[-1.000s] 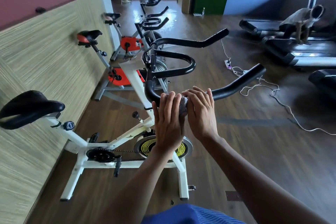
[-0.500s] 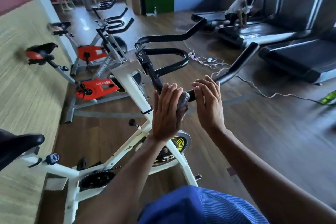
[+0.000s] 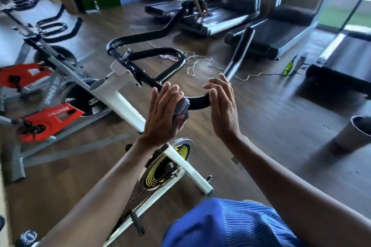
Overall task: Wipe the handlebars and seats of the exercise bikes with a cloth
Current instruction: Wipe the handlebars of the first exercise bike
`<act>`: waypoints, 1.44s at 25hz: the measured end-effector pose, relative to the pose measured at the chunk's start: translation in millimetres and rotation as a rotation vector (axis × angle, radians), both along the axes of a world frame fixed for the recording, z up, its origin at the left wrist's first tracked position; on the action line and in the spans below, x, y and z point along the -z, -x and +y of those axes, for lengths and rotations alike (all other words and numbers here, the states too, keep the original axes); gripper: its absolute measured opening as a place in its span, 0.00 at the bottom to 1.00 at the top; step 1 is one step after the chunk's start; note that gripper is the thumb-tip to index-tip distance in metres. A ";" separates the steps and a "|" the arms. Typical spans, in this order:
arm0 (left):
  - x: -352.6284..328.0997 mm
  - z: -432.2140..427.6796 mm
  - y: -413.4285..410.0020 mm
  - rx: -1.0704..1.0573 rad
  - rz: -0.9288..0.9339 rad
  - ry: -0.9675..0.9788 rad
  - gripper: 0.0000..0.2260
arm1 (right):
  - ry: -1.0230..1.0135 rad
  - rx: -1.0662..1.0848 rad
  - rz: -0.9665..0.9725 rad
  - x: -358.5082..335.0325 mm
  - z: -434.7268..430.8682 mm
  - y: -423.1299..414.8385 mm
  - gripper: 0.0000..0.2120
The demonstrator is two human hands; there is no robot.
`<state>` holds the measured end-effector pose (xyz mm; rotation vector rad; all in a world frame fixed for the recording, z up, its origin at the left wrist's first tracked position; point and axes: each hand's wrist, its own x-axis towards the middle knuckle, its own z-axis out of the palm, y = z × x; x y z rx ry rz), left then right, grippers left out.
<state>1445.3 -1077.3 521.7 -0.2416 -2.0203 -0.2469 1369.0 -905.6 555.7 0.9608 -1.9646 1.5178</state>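
Against the handlebar (image 3: 198, 103), the left hand (image 3: 160, 114) pressed a cloth (image 3: 183, 106), fingers straight. The right hand (image 3: 222, 110) stood open beside it, empty. Wooden floor (image 3: 271, 126) lay below.

Daylit, apparently from the right; motion-blurred, edges warped.
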 end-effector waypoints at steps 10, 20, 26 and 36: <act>-1.6 10.4 4.6 0.154 0.005 -0.342 0.23 | -0.055 0.038 -0.102 1.9 -6.5 -8.1 0.20; -19.4 74.5 -1.3 -0.141 0.030 -0.462 0.26 | -0.306 -0.117 -0.070 -10.8 22.0 2.0 0.20; -41.2 111.8 0.8 -0.440 -0.068 -0.476 0.20 | -0.452 -0.326 0.077 -19.8 48.6 39.1 0.21; -91.7 180.6 48.2 -1.009 -0.635 -0.488 0.26 | -0.263 -0.625 -0.410 -67.7 70.3 69.0 0.16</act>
